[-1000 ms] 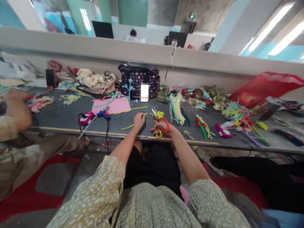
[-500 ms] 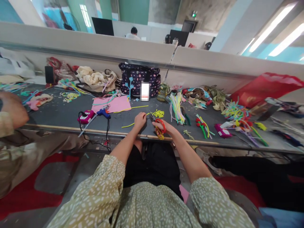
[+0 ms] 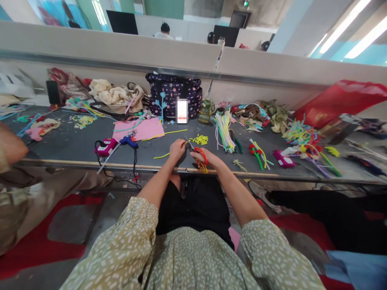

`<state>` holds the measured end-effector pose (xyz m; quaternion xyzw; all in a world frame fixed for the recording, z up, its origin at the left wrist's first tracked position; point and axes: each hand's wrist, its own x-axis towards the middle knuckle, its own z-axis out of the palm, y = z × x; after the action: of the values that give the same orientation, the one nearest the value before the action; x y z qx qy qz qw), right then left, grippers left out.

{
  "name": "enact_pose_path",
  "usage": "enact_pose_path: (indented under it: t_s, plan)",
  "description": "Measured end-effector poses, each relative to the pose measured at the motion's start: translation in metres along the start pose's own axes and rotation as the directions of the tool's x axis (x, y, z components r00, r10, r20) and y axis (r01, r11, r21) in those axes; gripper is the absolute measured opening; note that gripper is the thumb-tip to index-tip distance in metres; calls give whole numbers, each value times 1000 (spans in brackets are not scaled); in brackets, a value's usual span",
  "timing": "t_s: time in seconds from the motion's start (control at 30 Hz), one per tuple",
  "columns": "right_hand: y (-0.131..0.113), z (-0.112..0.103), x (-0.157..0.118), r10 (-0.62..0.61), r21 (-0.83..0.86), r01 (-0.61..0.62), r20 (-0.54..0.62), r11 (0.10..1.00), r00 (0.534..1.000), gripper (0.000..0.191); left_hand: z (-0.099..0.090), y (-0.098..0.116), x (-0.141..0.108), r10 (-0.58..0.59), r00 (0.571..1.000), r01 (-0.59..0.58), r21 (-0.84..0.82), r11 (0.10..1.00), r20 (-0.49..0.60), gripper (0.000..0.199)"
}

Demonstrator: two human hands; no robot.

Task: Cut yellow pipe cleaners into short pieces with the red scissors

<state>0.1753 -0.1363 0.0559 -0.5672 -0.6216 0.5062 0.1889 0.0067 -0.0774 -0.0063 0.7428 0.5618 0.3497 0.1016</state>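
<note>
My left hand [image 3: 177, 150] is closed around a thin yellow pipe cleaner [image 3: 161, 156], whose tail sticks out to the left over the dark tabletop. In my right hand [image 3: 209, 158] is a pair of scissors [image 3: 200, 154] with red-orange handles. The blades point up and left, close beside my left fingertips. Whether they touch the pipe cleaner cannot be made out. Just beyond the scissors lies a small heap of short yellow pieces [image 3: 200, 139]. Another long yellow pipe cleaner [image 3: 172, 133] lies partly across a pink sheet [image 3: 143, 129].
Left of my hands are a blue glue gun [image 3: 129, 141] and a magenta box [image 3: 106, 147] with cords. A pipe-cleaner bundle [image 3: 224, 135] and green-handled pliers [image 3: 237, 143] lie to the right. A dark patterned bag [image 3: 160, 90] and a jar [image 3: 207, 111] stand behind. Another person's arm [image 3: 12, 143] is at left.
The view has shifted slightly, so the table things sit a little higher. The yellow length seen between my left fingers and the blades no longer shows clearly. Both hands keep their grips.
</note>
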Motion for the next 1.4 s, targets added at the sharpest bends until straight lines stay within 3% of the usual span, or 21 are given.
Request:
enact_pose_path:
  t_s: [0.37, 0.67, 0.83, 0.93, 0.97, 1.03, 1.1, 1.17, 1.2, 1.3, 1.4]
  plan:
    - [-1, 2, 3, 2, 2, -2, -40, 1000, 999, 31, 1, 1, 2, 31, 999, -32, 30, 999, 22, 25]
    - [6, -11, 10, 59, 58, -57, -33, 997, 998, 29, -1, 6, 0, -47, 999, 47, 74, 996, 5, 21]
    - [12, -27, 18, 120, 42, -120, 20, 992, 993, 31, -8, 6, 14, -47, 980, 17, 152, 988, 193, 20]
    - [9, -32, 19, 125, 3, -126, 80, 992, 989, 29, -16, 4, 33, 14, 927, -41, 65, 997, 376, 20]
    - [7, -33, 18, 137, -9, -137, 80, 990, 987, 29, -18, 2, 40, 15, 883, -18, 0, 1000, 469, 21]
    - [0, -36, 16, 139, -47, -136, 85, 990, 987, 31, -20, -3, 53, 5, 757, 122, -148, 981, 653, 24]
    - [-7, -39, 14, 112, -104, -100, 111, 989, 987, 36, -19, -8, 63, 25, 645, 255, -246, 935, 764, 26]
    - [-12, -41, 12, 142, -129, -127, 118, 984, 983, 35, -15, -11, 67, 54, 604, 277, -273, 922, 795, 32]
    - [-13, -42, 11, 163, -124, -147, 124, 981, 979, 33, -13, -11, 67, 50, 625, 243, -255, 936, 779, 36]
    - [-14, -44, 11, 177, -142, -157, 143, 977, 974, 32, -8, -9, 63, 45, 752, 57, -133, 990, 658, 36]
    - [-11, -49, 10, 218, -138, -199, 144, 970, 965, 35, -8, -10, 60, 53, 787, 13, -102, 995, 615, 27]
